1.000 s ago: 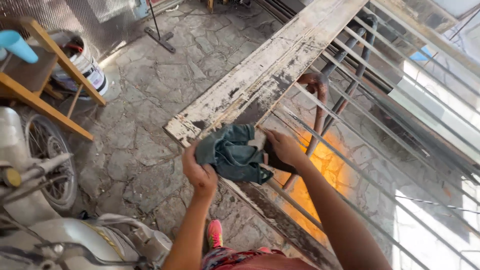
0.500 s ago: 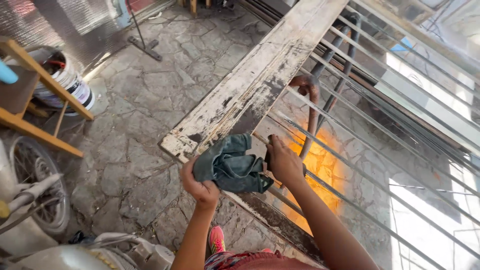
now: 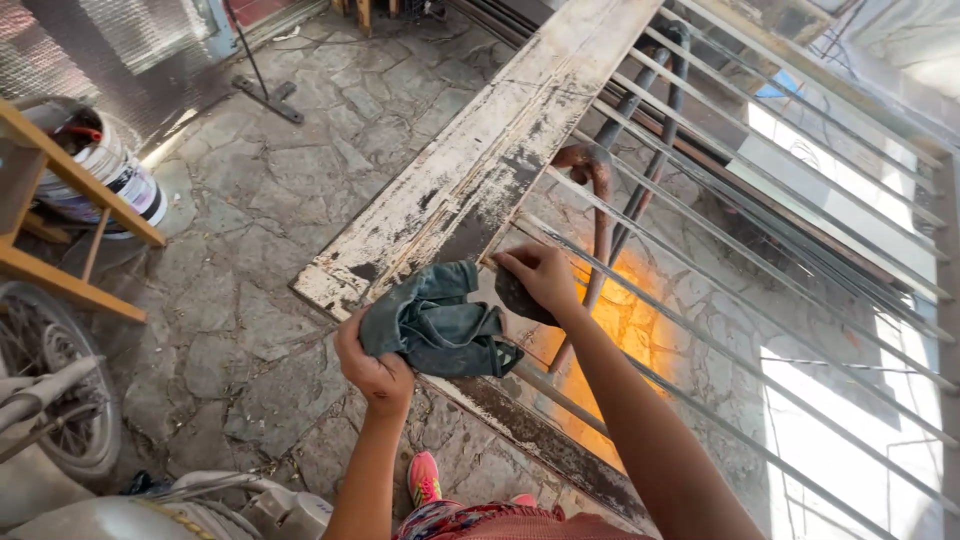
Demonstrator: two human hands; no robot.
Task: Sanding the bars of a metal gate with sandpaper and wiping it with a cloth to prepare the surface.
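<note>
Both hands are seen shifted slightly along the frame's corner compared with the earlier picture, while the dark cloth has been kept bunched between them. The left hand (image 3: 375,372) is closed around the near end of the teal-grey cloth (image 3: 437,325), which is held just above the near corner of the weathered window frame (image 3: 470,190). The right hand (image 3: 540,278) is closed with fingers curled down, pressing a darker fold of the cloth against the frame's inner edge, where the metal bars (image 3: 700,300) begin. The frame's long axis runs from the near corner, below the hands, away to the far right. The cloth lies across that axis, directly between the two hands; the right hand is nearer the bars, the left hand nearer the outer edge of the frame. A paint bucket (image 3: 100,165) stands well apart on the stone floor (image 3: 300,170), under a yellow wooden stand (image 3: 80,180). A wheel (image 3: 50,390) is seen at the left.
</note>
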